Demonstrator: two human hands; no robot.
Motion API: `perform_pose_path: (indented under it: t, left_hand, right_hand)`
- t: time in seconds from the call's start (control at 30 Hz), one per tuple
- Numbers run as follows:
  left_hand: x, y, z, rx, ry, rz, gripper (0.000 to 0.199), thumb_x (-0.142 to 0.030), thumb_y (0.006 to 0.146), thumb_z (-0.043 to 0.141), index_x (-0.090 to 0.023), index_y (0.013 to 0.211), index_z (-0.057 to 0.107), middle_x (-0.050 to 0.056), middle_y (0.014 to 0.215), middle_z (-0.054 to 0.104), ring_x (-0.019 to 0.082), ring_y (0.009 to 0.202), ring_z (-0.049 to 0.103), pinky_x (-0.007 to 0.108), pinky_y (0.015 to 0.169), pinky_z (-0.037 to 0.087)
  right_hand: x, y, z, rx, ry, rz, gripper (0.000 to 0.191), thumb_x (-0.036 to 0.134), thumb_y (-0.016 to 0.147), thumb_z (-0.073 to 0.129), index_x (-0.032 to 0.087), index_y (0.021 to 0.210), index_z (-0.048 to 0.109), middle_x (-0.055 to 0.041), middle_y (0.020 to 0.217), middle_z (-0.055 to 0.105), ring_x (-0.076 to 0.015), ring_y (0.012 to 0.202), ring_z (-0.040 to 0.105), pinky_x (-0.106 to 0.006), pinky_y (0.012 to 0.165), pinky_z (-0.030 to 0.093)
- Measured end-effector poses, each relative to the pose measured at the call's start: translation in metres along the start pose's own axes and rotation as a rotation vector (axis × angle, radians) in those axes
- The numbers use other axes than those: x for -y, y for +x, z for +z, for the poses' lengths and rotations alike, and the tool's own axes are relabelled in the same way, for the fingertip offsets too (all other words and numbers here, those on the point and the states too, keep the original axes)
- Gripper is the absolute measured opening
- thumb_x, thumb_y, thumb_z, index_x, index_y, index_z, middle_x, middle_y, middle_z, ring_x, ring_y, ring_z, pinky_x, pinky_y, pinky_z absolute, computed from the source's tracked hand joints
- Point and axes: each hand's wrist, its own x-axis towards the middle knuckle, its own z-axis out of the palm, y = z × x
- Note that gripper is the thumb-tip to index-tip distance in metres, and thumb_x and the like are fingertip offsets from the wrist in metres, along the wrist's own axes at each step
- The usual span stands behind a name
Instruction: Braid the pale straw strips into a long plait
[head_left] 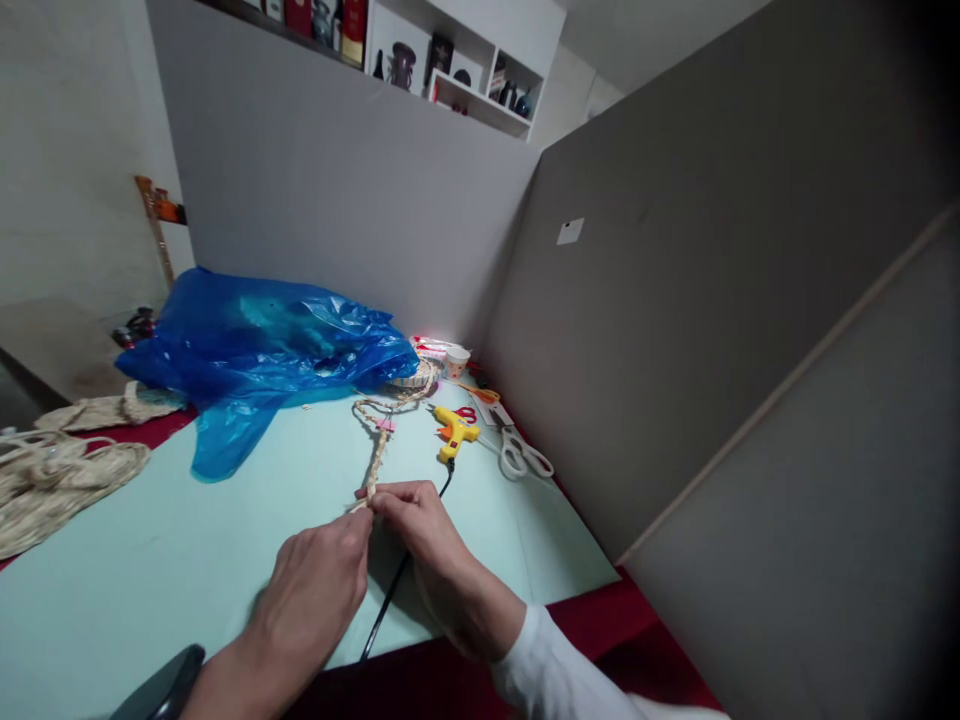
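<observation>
A pale braided straw cord (377, 456) runs from my fingers away across the table. Farther up, a pink clip (385, 426) sits on it, and beyond that the cord bends toward a coiled woven piece (421, 376). My left hand (319, 575) is closed on the near end of the braid, its fingertips mostly hidden behind the hand. With thumb and forefinger, my right hand (416, 520) pinches the same braid right beside the left. Some loose strands stick out at the left of the pinch.
A yellow glue gun (455, 432) lies ahead on the right, its black cable (390, 590) passing under my right hand. Scissors with white handles (525, 455) lie near a grey partition (712, 250). A paper cup (456, 361), blue plastic bag (262, 340) and straw bundles (67, 480) stand around the table (150, 580).
</observation>
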Motion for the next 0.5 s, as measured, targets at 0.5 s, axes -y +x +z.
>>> perform_pose_path:
  t: [0.5]
  left_hand:
    - [0.048,0.044,-0.027,0.206,-0.982,0.022,0.039,-0.055,0.072,0.069,-0.02,0.089,0.068,0.005,0.079,0.066,0.024,0.077,0.063,0.033,0.07,0.05]
  right_hand:
    - [0.008,-0.006,-0.009,0.115,0.163,0.082,0.024,0.033,0.077,0.065,0.012,0.067,0.072,-0.0014,0.055,0.055,-0.0112,0.054,0.039,-0.025,0.059,0.035]
